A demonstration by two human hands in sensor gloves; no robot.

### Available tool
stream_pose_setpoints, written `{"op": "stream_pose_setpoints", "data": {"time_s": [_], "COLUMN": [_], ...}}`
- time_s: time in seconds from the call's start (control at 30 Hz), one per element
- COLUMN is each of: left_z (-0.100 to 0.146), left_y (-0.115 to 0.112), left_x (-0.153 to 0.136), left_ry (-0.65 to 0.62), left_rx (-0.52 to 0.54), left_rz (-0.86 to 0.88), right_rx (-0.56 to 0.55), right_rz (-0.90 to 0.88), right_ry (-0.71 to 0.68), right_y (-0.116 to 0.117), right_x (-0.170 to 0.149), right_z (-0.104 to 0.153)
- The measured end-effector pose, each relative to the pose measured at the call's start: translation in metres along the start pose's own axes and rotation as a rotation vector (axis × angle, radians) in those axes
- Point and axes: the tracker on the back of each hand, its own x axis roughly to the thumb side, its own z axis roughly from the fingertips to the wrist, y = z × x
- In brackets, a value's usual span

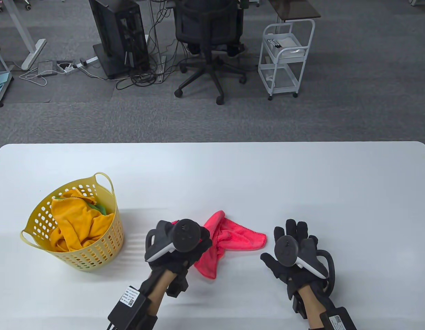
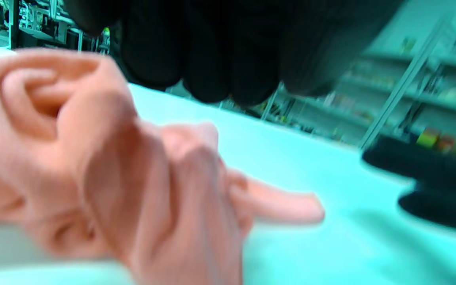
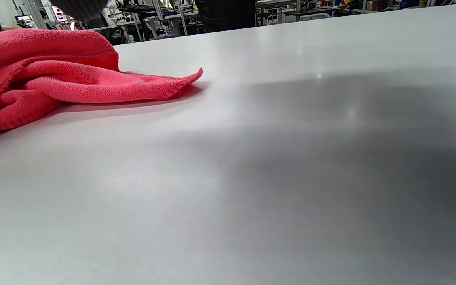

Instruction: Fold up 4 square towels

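A crumpled pink-red towel [image 1: 233, 237] lies on the white table [image 1: 233, 172] near the front. My left hand [image 1: 179, 245] is over its left end and grips the bunched cloth there. In the blurred left wrist view the gloved fingers [image 2: 212, 59] curl over the raised towel [image 2: 105, 170]. My right hand [image 1: 291, 249] is open with fingers spread, just right of the towel and apart from it; it also shows in the left wrist view [image 2: 430, 186]. The right wrist view shows the towel [image 3: 54, 75] at the left.
A yellow perforated basket [image 1: 95, 254] stands at the front left of the table, holding an orange towel [image 1: 74, 223] and a green one [image 1: 101, 207]. Beyond the table's far edge are an office chair [image 1: 209, 31] and a white cart [image 1: 284, 55].
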Motion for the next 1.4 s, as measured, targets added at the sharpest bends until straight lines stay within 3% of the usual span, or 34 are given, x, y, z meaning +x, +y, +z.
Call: {"op": "stream_pose_setpoints", "data": {"time_s": [0.23, 0.37, 0.43, 0.67, 0.83, 0.93, 1.07, 1.17, 1.4], "left_z": [-0.017, -0.026, -0.026, -0.024, -0.027, -0.031, -0.03, -0.027, -0.01], "left_y": [-0.041, -0.066, -0.066, -0.07, -0.074, -0.073, -0.068, -0.054, -0.006], "left_x": [0.01, 0.01, 0.017, 0.021, 0.023, 0.023, 0.015, 0.004, -0.018], "left_ry": [0.032, 0.094, 0.078, 0.048, 0.043, 0.033, -0.008, -0.034, -0.135], "left_rx": [-0.167, -0.193, -0.176, -0.37, -0.226, -0.284, -0.27, -0.241, -0.054], "left_rz": [-0.053, -0.141, -0.217, -0.229, -0.303, -0.305, -0.271, -0.167, 0.108], "right_rx": [-0.004, -0.005, -0.006, 0.001, 0.003, -0.002, -0.007, -0.009, -0.033], "right_rz": [0.001, 0.001, 0.001, -0.002, -0.002, -0.007, -0.004, -0.01, -0.017], "right_ry": [-0.005, -0.005, -0.004, -0.006, -0.002, 0.002, 0.008, 0.005, -0.033], "right_y": [0.0, 0.0, 0.0, 0.001, 0.001, 0.001, 0.0, 0.0, -0.001], "right_x": [0.0, 0.0, 0.0, 0.0, 0.0, -0.001, -0.002, -0.002, 0.006], "right_z": [0.0, 0.0, 0.0, -0.001, 0.0, 0.0, 0.0, -0.001, 0.004]}}
